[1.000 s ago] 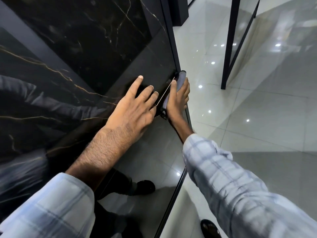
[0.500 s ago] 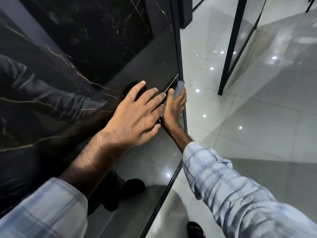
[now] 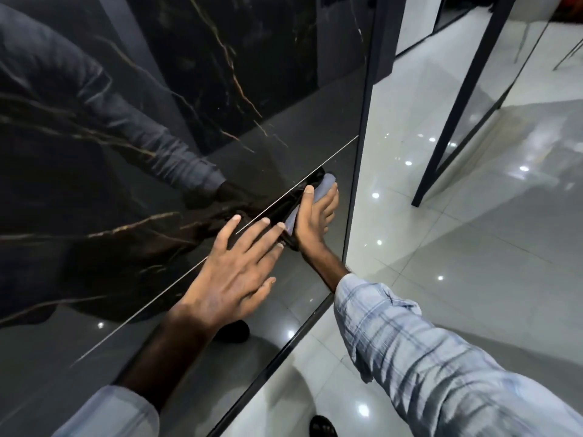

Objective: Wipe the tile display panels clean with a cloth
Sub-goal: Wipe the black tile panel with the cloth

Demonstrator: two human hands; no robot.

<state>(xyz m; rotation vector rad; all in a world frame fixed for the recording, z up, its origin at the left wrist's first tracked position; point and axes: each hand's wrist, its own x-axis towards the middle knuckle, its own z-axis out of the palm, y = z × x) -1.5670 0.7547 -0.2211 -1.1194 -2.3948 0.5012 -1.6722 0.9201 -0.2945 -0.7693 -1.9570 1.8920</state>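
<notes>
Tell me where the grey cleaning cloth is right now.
In the head view, the grey cleaning cloth sits right of centre, pressed under the right hand against the glossy black marble-look tile panel, near its dark right edge frame.

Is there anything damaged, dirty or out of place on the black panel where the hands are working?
Nothing stands out. The black tile panel shows no crack or spill; its gold lines are the marble pattern. The right hand presses a grey cloth on it, and the left hand rests flat beside.
</notes>
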